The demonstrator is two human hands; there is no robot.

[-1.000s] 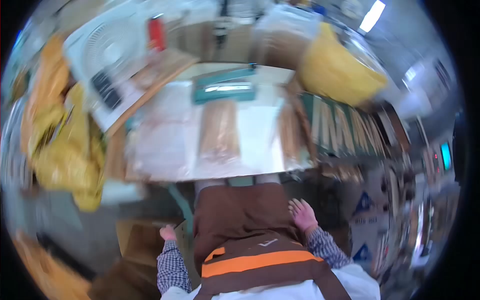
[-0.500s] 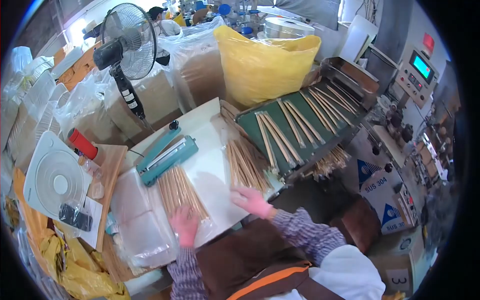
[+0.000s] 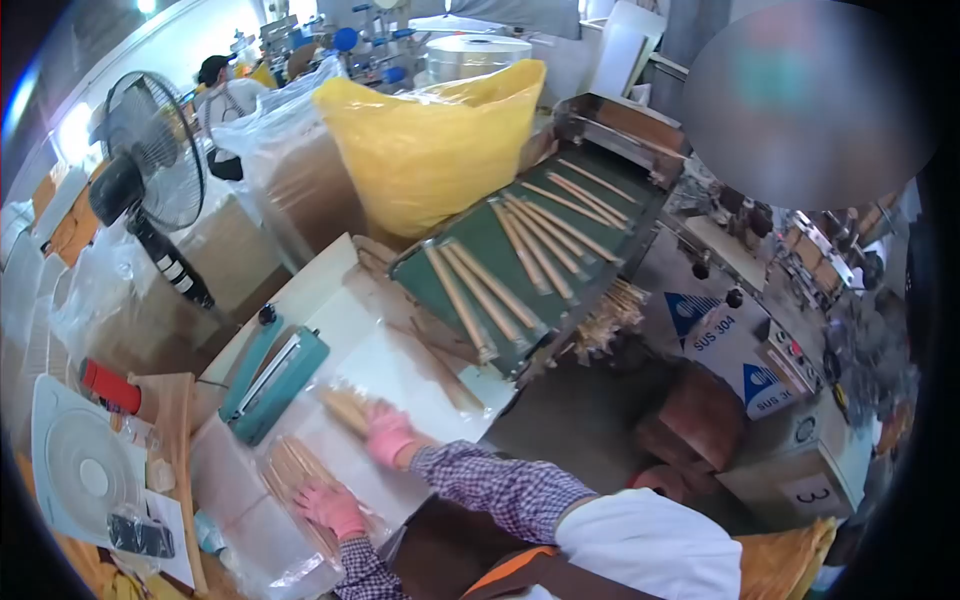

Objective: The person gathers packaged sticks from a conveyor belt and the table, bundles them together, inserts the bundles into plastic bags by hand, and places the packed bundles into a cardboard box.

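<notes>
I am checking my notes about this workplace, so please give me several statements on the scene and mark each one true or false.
1. The left hand rests on a bundle of sticks. True.
2. The right hand lies on the teal sealer. False: it is at another stick bundle.
3. Wrapped sticks lie on the green belt. True.
4. The fan appears right of the yellow bag. False: it appears left of the bag.
5. The white panel reads "SUS 304". True.

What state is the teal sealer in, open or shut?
Open: the arm of the teal sealer stands apart from its base, leaving a visible gap and the silver strip uncovered.
</notes>
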